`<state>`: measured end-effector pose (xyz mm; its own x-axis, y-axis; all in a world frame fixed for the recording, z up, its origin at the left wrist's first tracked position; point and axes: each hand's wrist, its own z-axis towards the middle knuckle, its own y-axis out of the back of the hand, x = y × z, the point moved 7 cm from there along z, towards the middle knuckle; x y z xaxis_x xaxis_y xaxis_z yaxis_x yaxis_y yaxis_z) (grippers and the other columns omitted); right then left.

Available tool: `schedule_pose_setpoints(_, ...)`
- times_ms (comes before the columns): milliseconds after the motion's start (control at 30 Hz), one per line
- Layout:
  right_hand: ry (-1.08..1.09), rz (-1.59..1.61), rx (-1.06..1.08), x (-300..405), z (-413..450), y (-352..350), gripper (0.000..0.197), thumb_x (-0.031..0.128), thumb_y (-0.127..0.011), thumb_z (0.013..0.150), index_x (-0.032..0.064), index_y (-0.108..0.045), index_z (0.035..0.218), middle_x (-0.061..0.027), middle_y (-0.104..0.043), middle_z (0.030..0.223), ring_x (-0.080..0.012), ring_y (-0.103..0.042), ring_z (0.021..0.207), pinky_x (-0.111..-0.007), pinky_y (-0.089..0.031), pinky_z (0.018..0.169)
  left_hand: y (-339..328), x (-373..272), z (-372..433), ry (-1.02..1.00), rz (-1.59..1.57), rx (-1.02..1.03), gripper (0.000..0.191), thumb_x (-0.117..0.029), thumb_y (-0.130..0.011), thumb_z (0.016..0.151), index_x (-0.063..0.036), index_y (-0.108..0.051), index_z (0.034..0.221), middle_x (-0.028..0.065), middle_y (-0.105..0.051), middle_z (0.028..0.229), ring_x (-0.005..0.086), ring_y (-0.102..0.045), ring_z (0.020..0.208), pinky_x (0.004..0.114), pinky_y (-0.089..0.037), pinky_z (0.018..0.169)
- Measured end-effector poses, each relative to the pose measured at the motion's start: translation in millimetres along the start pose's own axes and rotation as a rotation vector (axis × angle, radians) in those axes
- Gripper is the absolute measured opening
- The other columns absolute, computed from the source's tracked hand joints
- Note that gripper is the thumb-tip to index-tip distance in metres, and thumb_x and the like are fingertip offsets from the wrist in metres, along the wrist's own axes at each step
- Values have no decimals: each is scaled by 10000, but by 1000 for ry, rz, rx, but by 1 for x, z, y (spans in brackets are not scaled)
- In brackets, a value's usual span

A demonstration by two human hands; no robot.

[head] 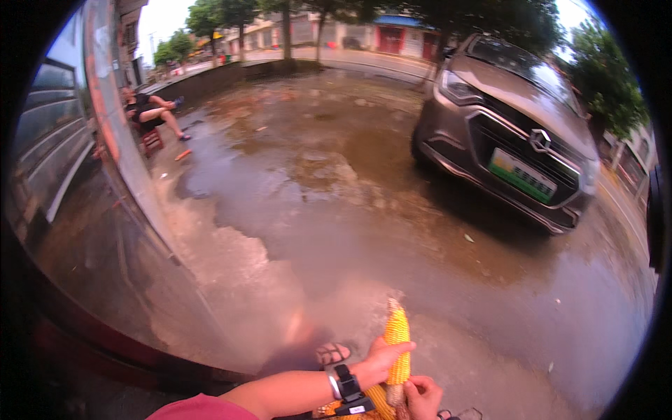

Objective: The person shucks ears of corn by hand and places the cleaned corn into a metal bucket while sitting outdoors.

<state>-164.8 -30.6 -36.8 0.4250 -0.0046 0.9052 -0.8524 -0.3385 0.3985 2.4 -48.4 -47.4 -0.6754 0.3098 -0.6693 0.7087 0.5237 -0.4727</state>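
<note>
A yellow ear of corn (397,328) stands almost upright in front of me, its narrow tip pointing away. My left hand (379,361) is wrapped around its middle, thumb across the kernels. Lower down, the fingers of my right hand (424,399) grip the bare, pale base of the same ear. Beneath my hands more yellow ears (377,392) lie in a heap, cut off by the lower picture edge and partly hidden by my left wrist. A metal bracelet (333,382) and a black strapped device (348,383) circle that wrist.
Wet concrete with puddles (325,236) spreads ahead. A brown car (504,121) is parked at right. On the left, a person (152,110) sits on a red stool (152,140) beyond a door frame (123,136). A sandalled foot (333,353) is near my left forearm.
</note>
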Motion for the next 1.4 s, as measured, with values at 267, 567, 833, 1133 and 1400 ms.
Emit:
schedule_pose_setpoints(267, -13, 248, -3, -15, -5, -12, 122, 162, -596, 932, 40, -593, 938, -4, -553, 699, -72, -459, 544, -246, -381, 462, 2, 6, 6, -13, -5, -3, 255, -134, -751, 819, -61, -584, 997, 40, -584, 814, 169, -589, 702, 352, -503, 562)
schedule_pose_setpoints(567, 16, 421, 20, -19, -7, -8, 14, 100, -585, 943, 93, -578, 934, 18, -547, 748, -50, -463, 595, -209, -370, 503, 1, -20, 0, -158, -20, -76, 283, -107, -778, 764, -54, -574, 954, 37, -583, 786, 163, -578, 668, 336, -489, 553)
schedule_pose_setpoints(833, 275, 241, 364, 51, -23, -17, 45, 31, -698, 808, 35, -654, 818, -14, -605, 800, -118, -563, 753, -258, -462, 671, 5, -19, 4, -173, -39, -45, 287, -96, -774, 778, -61, -573, 979, 36, -590, 805, 165, -596, 693, 339, -505, 568)
schedule_pose_setpoints(1133, 271, 51, 404, 55, -28, -25, 81, 53, -724, 764, 10, -655, 774, -81, -626, 776, -178, -598, 748, -295, -474, 675, 7, -8, 8, -117, -44, -67, 295, -65, -761, 789, -69, -565, 1009, 39, -592, 841, 164, -603, 721, 332, -506, 586)
schedule_pose_setpoints(1400, 192, 296, 21, 31, -16, -7, 126, 81, -704, 853, 22, -618, 782, -37, -620, 729, -128, -564, 692, -287, -476, 636, 4, 2, 11, -55, -46, 9, 280, -89, -763, 798, -75, -570, 1000, 31, -582, 842, 169, -600, 736, 349, -507, 579)
